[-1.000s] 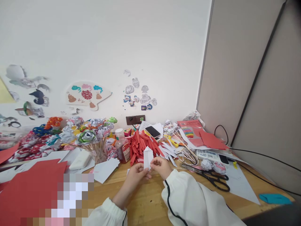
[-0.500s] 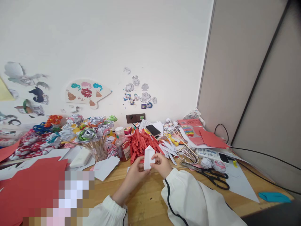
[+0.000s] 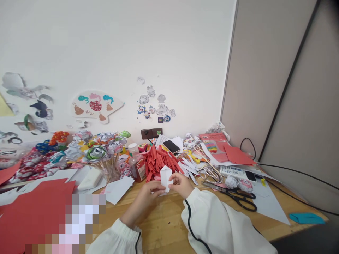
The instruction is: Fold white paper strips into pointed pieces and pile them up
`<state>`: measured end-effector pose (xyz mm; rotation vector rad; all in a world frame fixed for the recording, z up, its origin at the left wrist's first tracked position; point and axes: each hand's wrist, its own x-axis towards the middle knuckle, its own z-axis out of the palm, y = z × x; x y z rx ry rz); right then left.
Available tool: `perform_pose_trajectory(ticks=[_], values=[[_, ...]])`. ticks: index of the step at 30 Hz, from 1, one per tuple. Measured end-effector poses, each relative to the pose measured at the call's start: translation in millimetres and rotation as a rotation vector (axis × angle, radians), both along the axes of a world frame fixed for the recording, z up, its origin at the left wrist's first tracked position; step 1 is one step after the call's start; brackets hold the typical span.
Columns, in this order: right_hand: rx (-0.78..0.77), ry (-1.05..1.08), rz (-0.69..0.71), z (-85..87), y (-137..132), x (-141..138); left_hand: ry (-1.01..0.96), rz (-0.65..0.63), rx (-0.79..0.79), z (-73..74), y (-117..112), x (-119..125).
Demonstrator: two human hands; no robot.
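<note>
A small folded white paper piece (image 3: 166, 174) with a pointed top stands upright between both hands, just above the wooden table (image 3: 164, 225). My left hand (image 3: 148, 194) pinches its lower left edge with curled fingers. My right hand (image 3: 182, 185) grips its right side with thumb and fingertips. Both arms wear white sleeves. Right behind the paper lies a heap of folded red paper strips (image 3: 159, 160), with a few folded white strips (image 3: 189, 167) to its right.
A red-liquid glue bottle (image 3: 136, 164) and skewers with paper flowers (image 3: 99, 153) stand to the left. Red paper sheets (image 3: 34, 204) cover the left. Black scissors (image 3: 242, 201), a phone (image 3: 171, 146), cables and a teal paper (image 3: 305, 218) lie to the right.
The white paper piece has dropped slightly and turned between the fingers; both hands stay together on it. The view has shifted a little.
</note>
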<state>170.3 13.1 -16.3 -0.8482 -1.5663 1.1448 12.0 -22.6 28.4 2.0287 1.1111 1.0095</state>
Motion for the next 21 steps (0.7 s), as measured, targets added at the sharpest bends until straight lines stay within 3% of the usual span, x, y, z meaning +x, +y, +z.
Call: perform_pose_trajectory(ticks=[9,14,21], values=[[0.025,-0.014,-0.033,1.9,-2.8,-1.6,-0.378,0.076,-0.352,-21.6,10.2,9.5],[0.045,-0.011,-0.056,0.3,-2.2,-3.2,-0.485,0.159,-0.382,-27.2,10.5,17.3],[0.047,-0.007,-0.065,-1.8,-1.4,-3.8,-0.553,0.178,-0.372,-30.7,11.8,19.1]])
